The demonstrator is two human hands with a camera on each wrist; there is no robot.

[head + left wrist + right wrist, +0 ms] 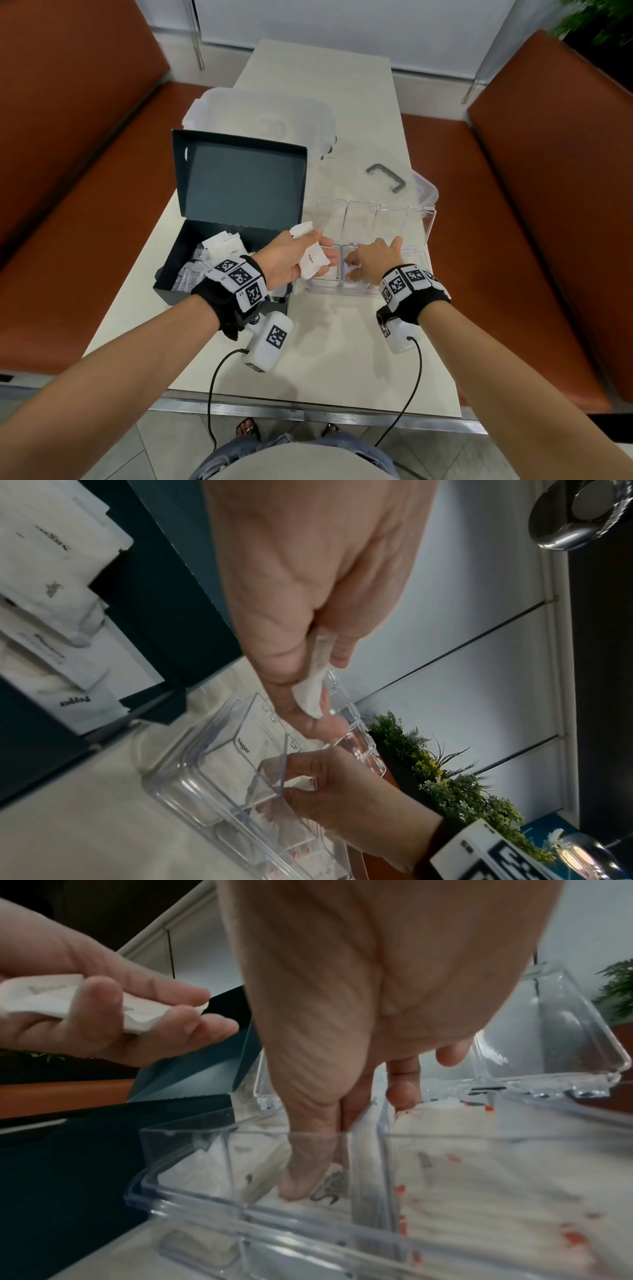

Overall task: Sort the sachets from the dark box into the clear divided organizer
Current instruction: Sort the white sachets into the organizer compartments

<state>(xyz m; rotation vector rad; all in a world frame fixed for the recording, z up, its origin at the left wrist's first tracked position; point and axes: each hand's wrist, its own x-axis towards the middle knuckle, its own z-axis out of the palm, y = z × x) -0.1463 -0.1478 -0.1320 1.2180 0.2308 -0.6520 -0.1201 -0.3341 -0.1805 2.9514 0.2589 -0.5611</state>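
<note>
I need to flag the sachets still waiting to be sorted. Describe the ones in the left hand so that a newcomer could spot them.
Start at the dark box, open on the table's left. Just right of it, the left hand holds white sachets above the clear organizer. Unlike the others, these lie in neither container, and "Sugar" faces up.

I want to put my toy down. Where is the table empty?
The white table is bare in front of the dark box and the clear divided organizer. Between those two it is crowded: both hands meet there.

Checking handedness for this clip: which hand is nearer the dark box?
Left. The left hand holds sachets just past the dark box; the right hand reaches into the organizer.
</note>
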